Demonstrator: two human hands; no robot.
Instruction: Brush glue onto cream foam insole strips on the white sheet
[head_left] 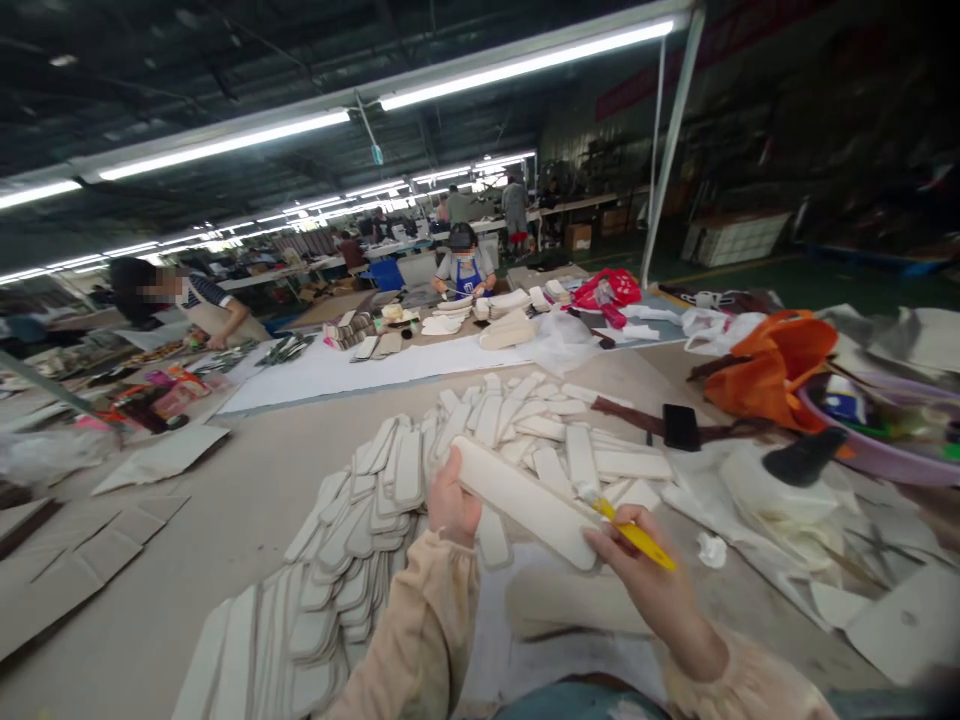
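A long cream strip [529,505] with rounded ends is held up at a slant over the table. My left hand [454,505] is closed on its upper left end. In my right hand [652,570] is a brush [639,540] with a yellow handle, its pale tip close to the strip's right edge. The fingertips of that hand also touch the strip's lower right end. Beneath lies a stack of similar strips [574,600] on white paper. Many more cream pieces form overlapping rows [330,575] at left and a loose heap [517,410] beyond my hands.
To the right are a black flat object [680,427], an orange bag [780,370], a purple basin [862,455] and a dark-nozzled container [787,485]. White sheeting [360,385] crosses the table's far side. Co-workers [465,270] sit or stand beyond. Cut sheets [82,560] lie at left.
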